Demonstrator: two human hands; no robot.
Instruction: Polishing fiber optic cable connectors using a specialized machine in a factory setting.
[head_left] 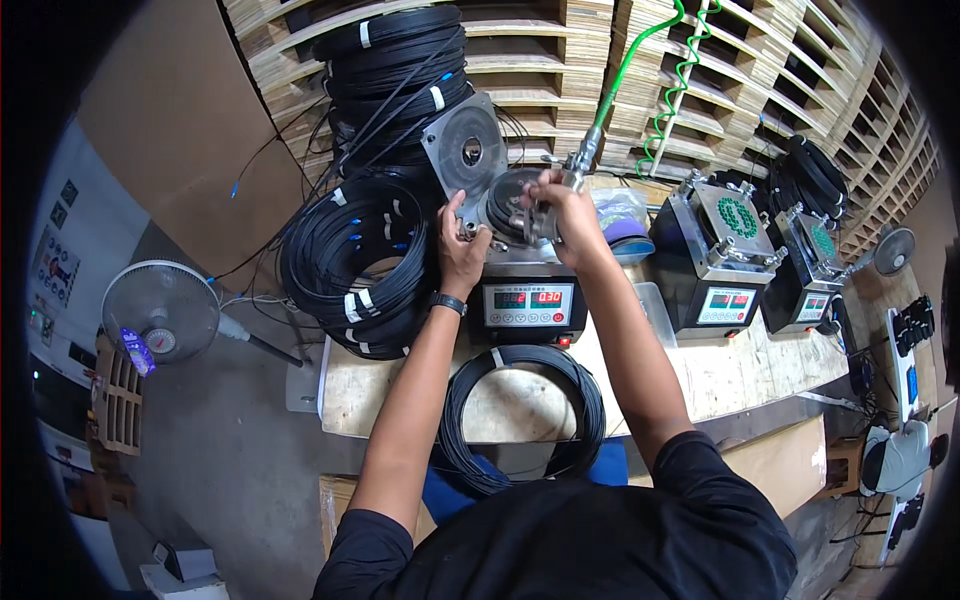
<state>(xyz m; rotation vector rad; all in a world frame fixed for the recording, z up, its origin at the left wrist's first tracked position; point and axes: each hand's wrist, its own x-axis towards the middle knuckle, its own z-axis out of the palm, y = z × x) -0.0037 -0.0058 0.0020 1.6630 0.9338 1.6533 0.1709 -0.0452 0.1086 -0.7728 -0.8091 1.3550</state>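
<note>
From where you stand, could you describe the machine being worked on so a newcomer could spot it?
On the wooden workbench stand three black boxes with red displays. It is the leftmost machine, beside the stacked black cable coils. Unlike its neighbours, its square metal lid is swung open.

The light is even and fairly bright, coming from overhead, and shadows are soft; a faint one lies under the black cable coil (523, 415) near the person's forearms. The machine's red display (528, 299), just below the left hand (462, 245) and the right hand (560, 205), glows sharply without glare. Focus is crisp around the hands. Beyond them straight edges bend strongly: the wooden pallets (700, 70) above curve, and the rim falls into a black vignette. The fan (160, 312), far left, looks slightly soft.
</note>
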